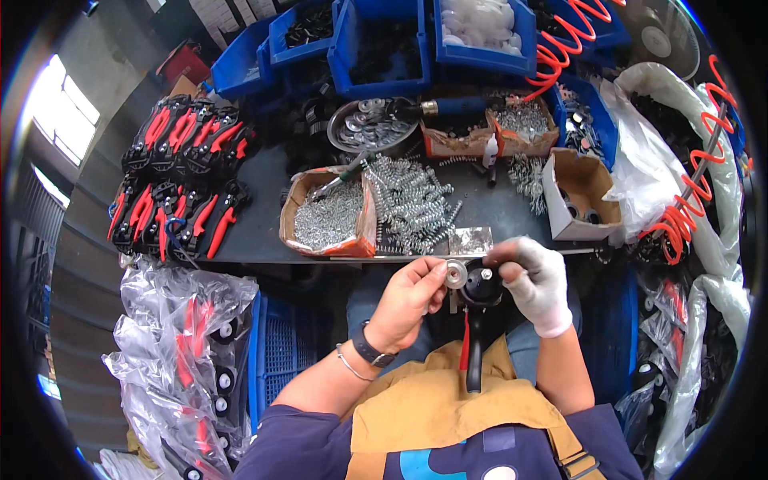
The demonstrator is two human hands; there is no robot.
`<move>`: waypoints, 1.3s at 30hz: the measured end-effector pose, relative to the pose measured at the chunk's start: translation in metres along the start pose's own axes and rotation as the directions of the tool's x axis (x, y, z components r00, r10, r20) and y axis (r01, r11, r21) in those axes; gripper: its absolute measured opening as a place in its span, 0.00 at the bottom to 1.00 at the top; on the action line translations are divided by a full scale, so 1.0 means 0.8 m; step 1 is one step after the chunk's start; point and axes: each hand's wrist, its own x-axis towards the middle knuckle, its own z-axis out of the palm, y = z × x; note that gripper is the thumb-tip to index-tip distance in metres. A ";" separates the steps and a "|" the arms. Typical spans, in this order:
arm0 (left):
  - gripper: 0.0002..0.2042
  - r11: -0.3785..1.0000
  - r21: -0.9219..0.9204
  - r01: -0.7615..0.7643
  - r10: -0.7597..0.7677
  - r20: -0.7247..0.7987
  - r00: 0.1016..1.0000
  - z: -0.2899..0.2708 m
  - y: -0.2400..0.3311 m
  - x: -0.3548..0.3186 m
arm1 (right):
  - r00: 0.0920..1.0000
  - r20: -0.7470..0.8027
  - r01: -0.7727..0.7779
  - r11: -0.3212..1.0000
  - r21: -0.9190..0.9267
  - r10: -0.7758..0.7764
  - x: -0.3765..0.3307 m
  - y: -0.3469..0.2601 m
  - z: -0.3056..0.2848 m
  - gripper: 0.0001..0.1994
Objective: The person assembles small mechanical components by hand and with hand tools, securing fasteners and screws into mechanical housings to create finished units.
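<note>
Two hands met over my lap, just below the bench edge. My bare left hand [410,296] pinched a small silver disc [455,274] between thumb and fingertips, pressing it against the round black head of the tool [478,290]. My gloved right hand [534,282] was closed on that head from the other side, fingers curled over its top. The tool's black and red handle [470,352] hung down between my wrists, over my tan apron [424,408].

Just beyond my left hand sat a torn cardboard box [330,218] full of small silvery parts, with a heap of springs [412,200] beside it and a clear plastic packet [470,239] right above the disc. Past my right hand stood another open box [582,196]. Farther out lay a round metal bowl [370,126] of washers and a row of blue bins [376,40]. Well off to the left of my left hand, finished red and black tools [180,180] lay stacked in rows, and below them, clear bags [180,352] held more. Orange coiled hoses [688,200] hung well to the right of my gloved hand
</note>
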 end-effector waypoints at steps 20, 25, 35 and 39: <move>0.05 0.970 0.048 -0.240 0.242 -0.054 0.969 0.024 -0.026 0.000 | 0.965 -0.111 -0.230 0.969 0.088 0.239 -0.010 0.002 -0.005 0.17; 0.18 -0.317 0.692 -0.649 0.677 0.644 0.356 0.017 -0.008 0.017 | 0.978 -0.195 -0.117 0.974 -0.193 0.079 0.090 0.001 -0.034 0.17; 0.27 0.046 0.816 -0.577 0.776 0.334 0.535 0.013 -0.035 -0.004 | 0.928 0.187 -0.047 0.599 -0.800 0.323 0.259 0.229 -0.059 0.18; 0.23 0.880 0.421 -0.222 0.317 -0.171 0.933 -0.045 -0.018 -0.011 | 0.816 0.322 0.016 0.538 -0.843 0.480 0.284 0.216 -0.060 0.15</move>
